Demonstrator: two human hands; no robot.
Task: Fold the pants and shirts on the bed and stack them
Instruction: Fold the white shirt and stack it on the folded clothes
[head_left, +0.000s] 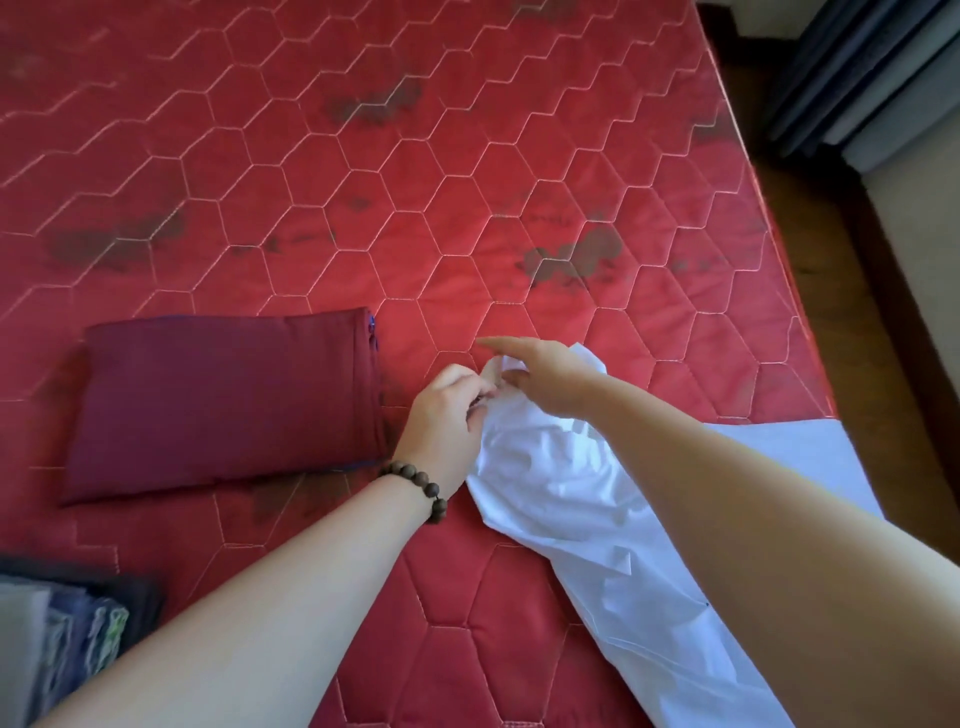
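My left hand (441, 415) pinches the bunched top end of the white garment (561, 499), which lies crumpled at 5 o'clock on the red mattress (363, 208). My right hand (540, 371) rests on it, forefinger extended. The folded maroon garment (228, 400) lies flat at 9 o'clock.

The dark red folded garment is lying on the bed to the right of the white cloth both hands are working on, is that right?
Not quite. The head view shows the dark red folded garment lying left of the white cloth, on the bed.
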